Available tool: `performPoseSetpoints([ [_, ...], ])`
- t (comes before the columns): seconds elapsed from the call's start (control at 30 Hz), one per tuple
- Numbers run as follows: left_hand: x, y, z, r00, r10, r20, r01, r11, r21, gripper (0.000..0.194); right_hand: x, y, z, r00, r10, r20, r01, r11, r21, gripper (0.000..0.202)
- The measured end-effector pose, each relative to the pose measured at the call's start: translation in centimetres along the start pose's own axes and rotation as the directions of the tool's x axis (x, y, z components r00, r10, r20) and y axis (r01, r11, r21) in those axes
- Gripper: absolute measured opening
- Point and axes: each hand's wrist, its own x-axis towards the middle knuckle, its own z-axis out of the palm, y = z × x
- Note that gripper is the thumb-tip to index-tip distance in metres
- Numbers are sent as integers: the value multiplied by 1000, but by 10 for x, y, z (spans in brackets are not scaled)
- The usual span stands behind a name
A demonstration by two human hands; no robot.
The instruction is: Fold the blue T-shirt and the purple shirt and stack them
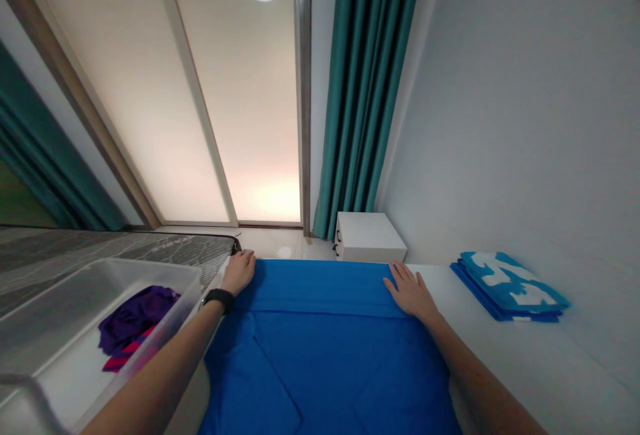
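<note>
Cloth [325, 355]: far edge ran crosswise from left grip [240, 271], closure not determinable, to right grip [411, 291], flat, fingers spread; bulk lay nearward of both.

Cloth [325, 368] between bin [145, 272] and fabric stack [510, 288]
</note>
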Motion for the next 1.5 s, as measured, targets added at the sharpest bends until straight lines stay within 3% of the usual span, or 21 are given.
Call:
performPoseSetpoints([
  [0.17, 10, -18, -6, 1000, -20, 3, 21, 998, -57, 36, 2, 4, 8, 1000, -3, -19, 2, 1000, -20, 66],
  [0.57, -1, -16, -10, 1000, 14, -26, -20, 968, -252, 20, 5, 6, 15, 998, 2, -63, -2, 1000, 0, 65],
  [0.8, -8, -7, -8, 999, -28, -23, 18, 929, -369, 31, 5, 7, 14, 998, -8, -69, 8, 1000, 6, 65],
  [0.93, -12, -6, -6, 998, -60, -7, 53, 922, -383, 24, 7, 10, 21, 995, -20, -101, 23, 999, 36, 64],
  [1.1, -20, -4, -8, 998, -57, -14, 45, 904, -425, 32, 12, 17, 25, 986, -13, -166, 35, 991, 128, 59],
  [1.23, -21, -6, -8, 1000, -29, -6, 23, 883, -470, 40, 22, 32, 19, 966, -13, -259, 71, 974, 216, 52],
  [1.5, -18, -9, -8, 999, -32, 16, 36, 878, -477, 42, 35, 50, -1, 968, 23, -249, 18, 987, 160, 40],
])
